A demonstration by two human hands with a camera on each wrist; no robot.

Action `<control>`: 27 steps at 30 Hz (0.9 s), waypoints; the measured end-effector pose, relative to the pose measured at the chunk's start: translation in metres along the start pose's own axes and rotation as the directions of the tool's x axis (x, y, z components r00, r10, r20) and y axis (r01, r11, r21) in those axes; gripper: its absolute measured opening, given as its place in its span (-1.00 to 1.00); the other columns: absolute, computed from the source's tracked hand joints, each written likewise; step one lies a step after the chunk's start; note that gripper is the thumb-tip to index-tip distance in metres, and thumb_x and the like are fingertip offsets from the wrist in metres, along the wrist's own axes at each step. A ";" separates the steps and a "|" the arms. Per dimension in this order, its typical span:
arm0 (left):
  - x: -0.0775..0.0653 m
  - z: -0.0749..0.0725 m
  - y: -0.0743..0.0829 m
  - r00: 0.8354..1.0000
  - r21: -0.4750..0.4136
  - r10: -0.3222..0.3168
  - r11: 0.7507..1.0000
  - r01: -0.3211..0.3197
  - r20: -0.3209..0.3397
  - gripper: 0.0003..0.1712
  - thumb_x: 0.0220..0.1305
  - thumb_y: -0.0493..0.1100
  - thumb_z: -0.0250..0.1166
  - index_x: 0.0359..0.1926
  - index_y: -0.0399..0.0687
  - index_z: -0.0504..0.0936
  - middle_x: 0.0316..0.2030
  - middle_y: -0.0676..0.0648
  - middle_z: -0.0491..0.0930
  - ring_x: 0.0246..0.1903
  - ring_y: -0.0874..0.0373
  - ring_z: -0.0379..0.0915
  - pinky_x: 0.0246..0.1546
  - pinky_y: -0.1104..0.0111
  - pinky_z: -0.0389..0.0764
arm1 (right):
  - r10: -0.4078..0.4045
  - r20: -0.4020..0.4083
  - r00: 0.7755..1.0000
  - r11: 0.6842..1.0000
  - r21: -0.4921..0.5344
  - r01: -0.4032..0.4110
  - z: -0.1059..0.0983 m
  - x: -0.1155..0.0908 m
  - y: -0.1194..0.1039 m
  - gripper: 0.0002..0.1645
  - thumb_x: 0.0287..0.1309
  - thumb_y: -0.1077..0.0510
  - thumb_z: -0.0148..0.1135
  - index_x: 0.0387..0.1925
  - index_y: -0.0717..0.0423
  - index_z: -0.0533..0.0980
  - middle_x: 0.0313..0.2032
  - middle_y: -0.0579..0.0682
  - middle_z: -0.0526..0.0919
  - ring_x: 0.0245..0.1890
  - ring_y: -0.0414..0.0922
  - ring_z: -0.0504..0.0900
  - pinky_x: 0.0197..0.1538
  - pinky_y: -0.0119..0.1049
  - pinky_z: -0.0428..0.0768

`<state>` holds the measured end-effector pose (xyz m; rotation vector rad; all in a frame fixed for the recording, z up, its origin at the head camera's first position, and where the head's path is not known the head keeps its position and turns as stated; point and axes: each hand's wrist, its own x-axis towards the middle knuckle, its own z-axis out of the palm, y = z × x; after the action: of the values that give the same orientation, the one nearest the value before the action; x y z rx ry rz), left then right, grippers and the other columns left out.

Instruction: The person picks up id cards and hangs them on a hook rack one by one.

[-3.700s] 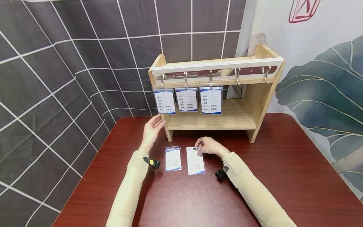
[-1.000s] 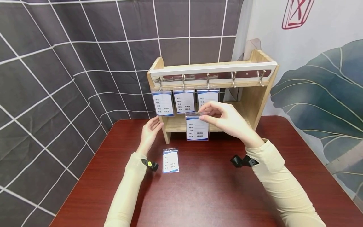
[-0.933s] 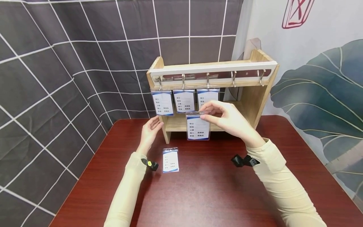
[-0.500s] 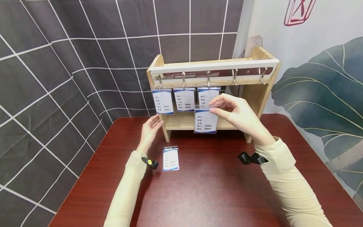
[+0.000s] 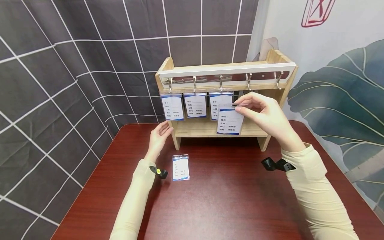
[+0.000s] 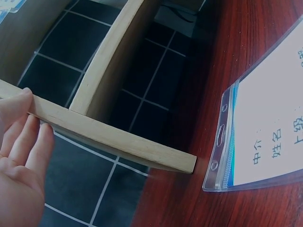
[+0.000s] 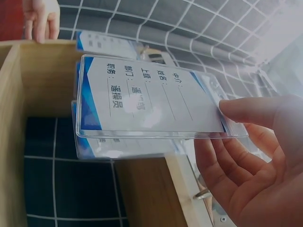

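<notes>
A glossy red-brown wooden tabletop (image 5: pixel 216 190) fills the lower part of the head view, backed by a dark grey cloth with white grid lines (image 5: pixel 120 55) and, to the right, a pale wall (image 5: pixel 288 23) painted with a large blue-green leaf (image 5: pixel 348 86). On the table stands a light wooden rack (image 5: pixel 207 134) with a white front rail (image 5: pixel 228 69) bearing metal hooks (image 5: pixel 221 81); three blue-and-white cards in clear sleeves (image 5: pixel 195 106) hang along its left part. The right hand (image 5: pixel 264 115) pinches a matching blue-and-white card in a clear plastic holder (image 5: pixel 230 120) by its top edge, thumb against fingers. Since half a second ago, that hand and card have moved right and slightly higher, and the card now tilts a little. The left hand (image 5: pixel 159 138) is where it was, thumb and fingers holding the rack's left side panel. The held card is in front of the rack, below the rail, overlapping the third hanging card's lower right; I cannot tell whether they touch. Another flat-lying blue-and-white card (image 5: pixel 180 168) rests near the left wrist, and bare tabletop stretches from it to the right forearm.
</notes>
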<state>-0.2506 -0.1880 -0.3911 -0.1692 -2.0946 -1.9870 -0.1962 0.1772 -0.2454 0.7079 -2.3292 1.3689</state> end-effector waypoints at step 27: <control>0.012 -0.004 -0.028 1.000 0.021 0.010 1.000 -0.010 -0.019 -0.40 0.34 -0.30 0.35 0.35 -0.38 0.42 0.31 -0.34 0.44 0.29 -0.14 0.42 0.28 0.28 0.49 | 0.072 -0.100 0.992 0.996 -0.037 -0.076 -0.031 0.006 0.022 -0.72 0.24 0.18 0.41 -0.04 0.16 0.65 -0.28 -0.35 0.70 -0.27 -0.38 0.66 -0.22 -0.59 0.50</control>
<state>-0.2693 -0.1951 -0.4152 -0.1555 -2.0974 -1.9527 -0.2123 0.2120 -0.2428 0.5344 -2.3194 1.3514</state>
